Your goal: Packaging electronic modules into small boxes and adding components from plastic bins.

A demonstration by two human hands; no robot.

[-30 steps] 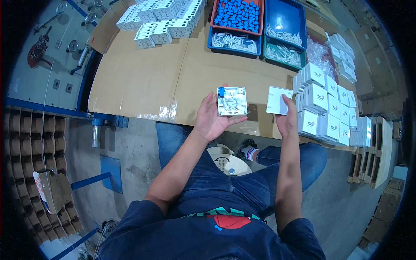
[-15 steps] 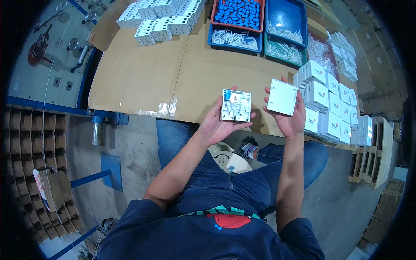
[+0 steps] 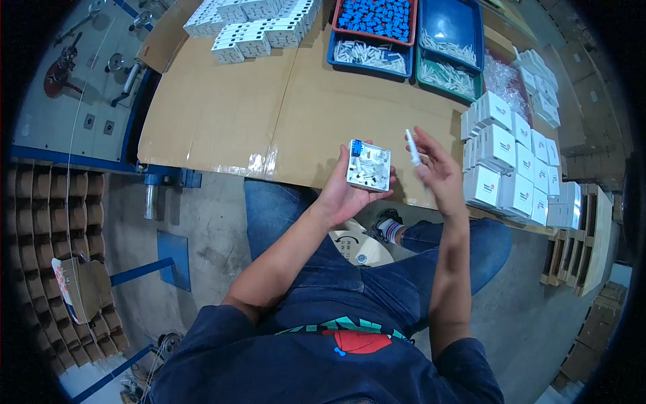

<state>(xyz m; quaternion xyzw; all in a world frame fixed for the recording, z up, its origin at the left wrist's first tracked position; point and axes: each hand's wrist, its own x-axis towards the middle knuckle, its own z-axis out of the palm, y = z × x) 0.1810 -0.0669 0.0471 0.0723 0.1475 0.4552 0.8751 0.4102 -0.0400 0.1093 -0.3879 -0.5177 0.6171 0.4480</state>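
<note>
My left hand (image 3: 342,195) cups a square white plastic box (image 3: 369,165) with its open side up. Inside the box lie a blue clip (image 3: 356,147) at the far left corner and several small white and clear parts. To the right of it, my right hand (image 3: 441,172) grips a flat white cover (image 3: 412,147), turned edge-on so that only its thin side shows. Box and cover are apart, both above the near edge of the cardboard-topped table (image 3: 336,128).
At the back stand trays: an orange tray (image 3: 375,42) of blue clips, a blue tray (image 3: 330,62) and a green tray (image 3: 482,86) of white pieces. Stacked white boxes (image 3: 498,148) line the right side. More white units (image 3: 252,40) sit back left.
My right hand has tilted the cover from lying flat to standing edge-on and shifted it left, toward the box. My left hand holds the box almost where it was.
</note>
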